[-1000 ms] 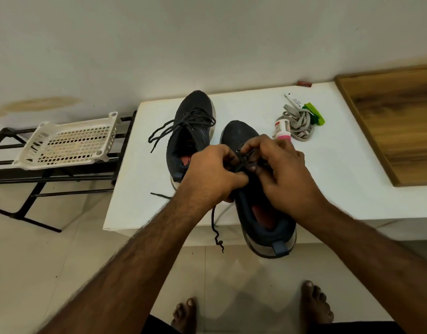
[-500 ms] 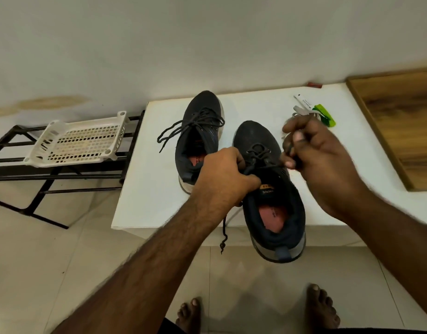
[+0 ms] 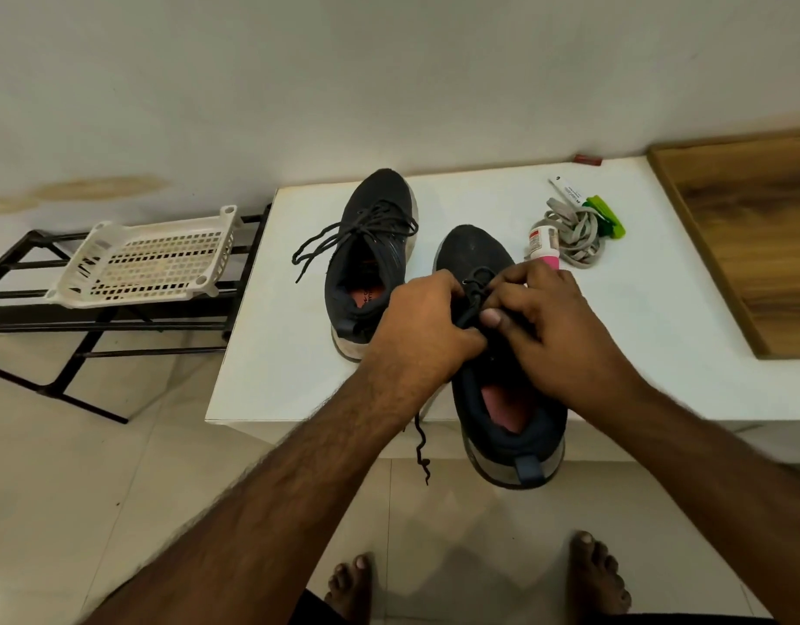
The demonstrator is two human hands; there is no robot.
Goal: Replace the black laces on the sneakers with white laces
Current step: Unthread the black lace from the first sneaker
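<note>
Both forearms reach forward, converging — left hand (image 3: 423,327) with fingers curled under, knuckles up; right hand (image 3: 547,327) close beside it, fingers bent, thumb tucked inward.

No legible text on any item

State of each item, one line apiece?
near sneaker: black lace partly undone, heel overhanging table edge
black lace: pinched by left hand and right hand
far sneaker: laced, untied
white laces: bundled, unused
basket: on rack
</note>
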